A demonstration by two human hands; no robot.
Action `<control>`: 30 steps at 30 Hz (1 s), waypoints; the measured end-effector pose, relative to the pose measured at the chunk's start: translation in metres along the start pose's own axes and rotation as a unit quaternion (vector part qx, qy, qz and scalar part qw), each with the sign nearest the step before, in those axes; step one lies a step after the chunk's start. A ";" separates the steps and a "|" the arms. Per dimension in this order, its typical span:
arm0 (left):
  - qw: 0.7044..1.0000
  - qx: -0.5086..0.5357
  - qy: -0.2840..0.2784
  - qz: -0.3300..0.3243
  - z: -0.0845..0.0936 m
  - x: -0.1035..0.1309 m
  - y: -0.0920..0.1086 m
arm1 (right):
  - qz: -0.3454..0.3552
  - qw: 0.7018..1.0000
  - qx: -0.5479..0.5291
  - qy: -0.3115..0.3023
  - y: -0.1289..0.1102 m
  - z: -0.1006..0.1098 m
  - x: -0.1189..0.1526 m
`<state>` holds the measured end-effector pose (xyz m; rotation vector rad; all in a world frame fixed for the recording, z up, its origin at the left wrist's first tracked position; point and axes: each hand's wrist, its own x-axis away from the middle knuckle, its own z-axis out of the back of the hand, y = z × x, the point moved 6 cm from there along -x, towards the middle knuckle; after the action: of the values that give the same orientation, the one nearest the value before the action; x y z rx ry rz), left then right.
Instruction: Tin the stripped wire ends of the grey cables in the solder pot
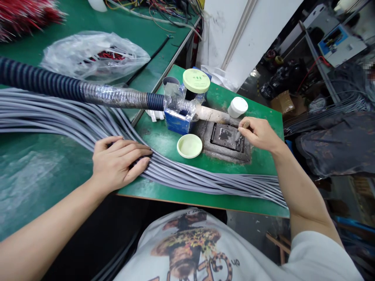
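A thick bundle of grey cables [187,175] runs across the green table. My left hand [118,162] rests on top of the bundle, its fingers bent over the cables. My right hand [259,132] pinches a small brownish object [246,125] above the right edge of a dark square solder pot [225,138]. The pot has a shiny patch in its middle. Over its back edge ends a pale nozzle [213,114] of a ribbed black hose [43,80]. An open pale-green lid [190,146] lies left of the pot.
A green-lidded tub [196,80] and a white cup [238,107] stand behind the pot, near a blue box [177,122]. A clear plastic bag [93,56] lies at the back left. Red wires [26,17] are piled in the far left corner.
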<state>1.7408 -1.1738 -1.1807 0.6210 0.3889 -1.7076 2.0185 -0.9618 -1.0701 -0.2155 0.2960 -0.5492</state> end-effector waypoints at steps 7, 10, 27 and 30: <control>1.000 0.001 0.000 -0.001 0.000 0.000 0.000 | 0.002 0.999 -0.029 0.019 -0.009 0.006 0.005; 1.000 0.001 0.002 0.000 0.001 -0.001 0.001 | 0.006 0.999 -0.049 0.016 -0.011 0.001 0.004; 1.000 0.004 0.000 0.008 0.000 0.000 -0.001 | -0.023 0.999 -0.023 0.022 0.014 0.015 0.023; 1.000 0.005 -0.003 0.012 -0.001 0.001 -0.002 | -0.047 0.997 -0.038 0.041 0.029 0.022 0.033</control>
<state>1.7387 -1.1732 -1.1818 0.6257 0.3681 -1.6894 2.0667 -0.9531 -1.0650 -0.2821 0.3888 -0.6424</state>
